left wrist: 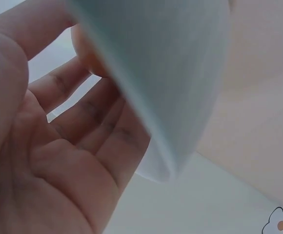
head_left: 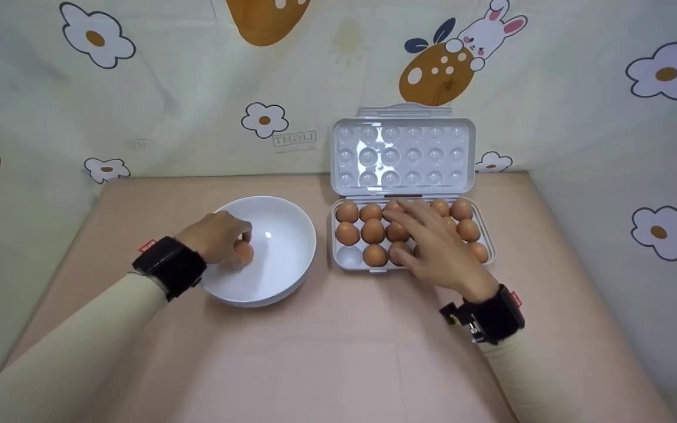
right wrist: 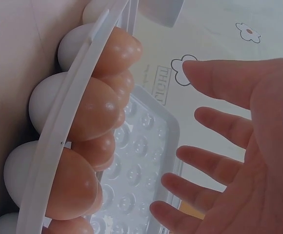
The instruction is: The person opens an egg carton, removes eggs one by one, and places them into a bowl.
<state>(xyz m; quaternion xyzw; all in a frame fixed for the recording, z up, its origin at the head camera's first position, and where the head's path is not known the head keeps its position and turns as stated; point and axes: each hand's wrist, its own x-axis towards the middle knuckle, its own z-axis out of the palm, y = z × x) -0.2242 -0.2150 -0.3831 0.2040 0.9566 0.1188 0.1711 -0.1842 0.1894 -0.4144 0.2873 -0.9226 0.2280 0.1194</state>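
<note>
My left hand [head_left: 216,236] reaches over the near-left rim of a white bowl [head_left: 282,252] and holds a brown egg [head_left: 244,252] low inside it. In the left wrist view the egg [left wrist: 85,53] shows between thumb and fingers, partly hidden by the bowl's wall [left wrist: 171,63]. My right hand [head_left: 438,252] hovers over a white egg carton [head_left: 337,265], its fingers spread and loosely bent. Brown eggs [head_left: 373,232] fill most of the carton's cups; the front-left cup [head_left: 349,257] is bare. The right wrist view shows the palm [right wrist: 244,185] apart from the eggs [right wrist: 73,185], holding nothing.
The carton's clear, dimpled lid [head_left: 403,155] stands upright at the back. Behind the pink-covered table [head_left: 338,364] hangs a patterned cloth [head_left: 197,88], which also lines both sides. The bowl stands left of the carton with a narrow gap between them.
</note>
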